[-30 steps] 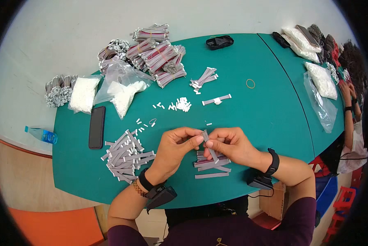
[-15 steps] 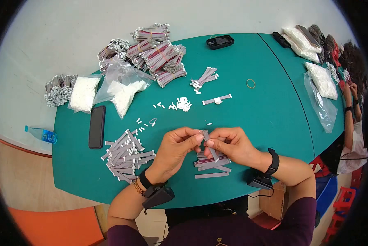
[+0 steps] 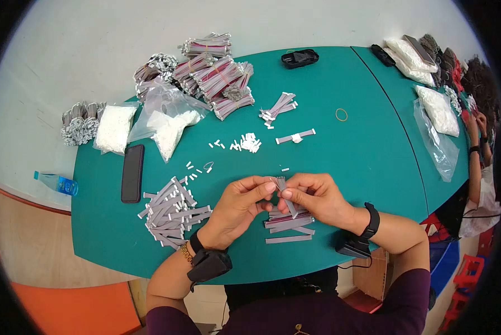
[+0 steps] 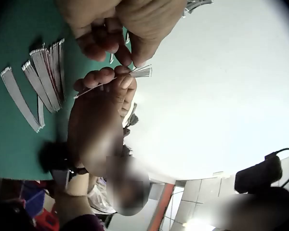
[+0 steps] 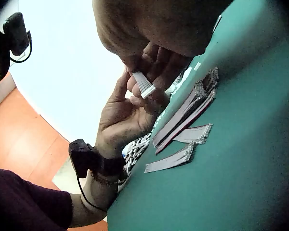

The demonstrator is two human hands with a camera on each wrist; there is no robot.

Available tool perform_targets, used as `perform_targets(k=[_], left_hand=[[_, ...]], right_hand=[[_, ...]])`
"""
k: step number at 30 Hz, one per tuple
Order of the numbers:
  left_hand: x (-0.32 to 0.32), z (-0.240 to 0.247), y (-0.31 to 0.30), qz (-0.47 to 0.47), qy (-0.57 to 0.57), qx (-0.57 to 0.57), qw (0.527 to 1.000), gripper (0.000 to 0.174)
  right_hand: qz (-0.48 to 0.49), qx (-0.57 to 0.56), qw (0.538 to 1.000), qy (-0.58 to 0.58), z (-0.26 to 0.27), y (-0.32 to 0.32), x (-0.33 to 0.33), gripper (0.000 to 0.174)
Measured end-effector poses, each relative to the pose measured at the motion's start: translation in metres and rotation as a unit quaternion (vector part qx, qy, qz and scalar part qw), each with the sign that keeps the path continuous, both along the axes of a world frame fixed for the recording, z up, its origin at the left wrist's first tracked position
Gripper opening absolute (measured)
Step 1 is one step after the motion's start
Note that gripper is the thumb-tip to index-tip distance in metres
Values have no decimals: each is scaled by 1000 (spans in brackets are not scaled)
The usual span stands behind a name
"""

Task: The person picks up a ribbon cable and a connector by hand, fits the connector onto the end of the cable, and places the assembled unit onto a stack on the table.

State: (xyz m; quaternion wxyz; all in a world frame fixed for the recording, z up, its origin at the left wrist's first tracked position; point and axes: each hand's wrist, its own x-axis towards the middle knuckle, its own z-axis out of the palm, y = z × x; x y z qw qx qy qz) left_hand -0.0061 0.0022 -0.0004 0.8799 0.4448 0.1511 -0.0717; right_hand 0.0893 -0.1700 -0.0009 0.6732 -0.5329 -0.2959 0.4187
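Note:
Near the table's front edge, my right hand (image 3: 316, 200) pinches a short grey ribbon cable (image 3: 290, 207) between thumb and forefinger. The cable's upper end is split into loose wires (image 4: 145, 71), fanned out above the fingertips. A white connector (image 5: 148, 92) closes its other end, below the right hand. My left hand (image 3: 240, 202) has thumb and forefinger pinched together at the split end, with a thin wire between them. Beneath the hands lies a small stack of grey ribbon cables (image 3: 289, 240), some with a purple-red edge.
Left of my left hand spreads a pile of cables with white connectors (image 3: 169, 220). Loose white connectors (image 3: 250, 143), a phone (image 3: 132, 173), bags of white parts (image 3: 114, 129) and bundled cables (image 3: 217, 78) lie beyond. At far right another person's hands (image 3: 473, 124) work.
My left wrist has turned slightly, and its fingertips have shifted a little along the split wire ends. The right hand holds the cable almost still.

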Motion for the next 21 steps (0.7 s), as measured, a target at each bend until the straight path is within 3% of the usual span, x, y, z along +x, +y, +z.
perform_targets(k=[11, 21], left_hand=[[-1, -1, -6, 55, -87, 154, 983, 15], [-2, 3, -9, 72, -82, 168, 980, 13]], right_hand=[[30, -25, 999, -7, 4, 0, 1, 16], [33, -15, 999, -23, -1, 0, 1, 16]])
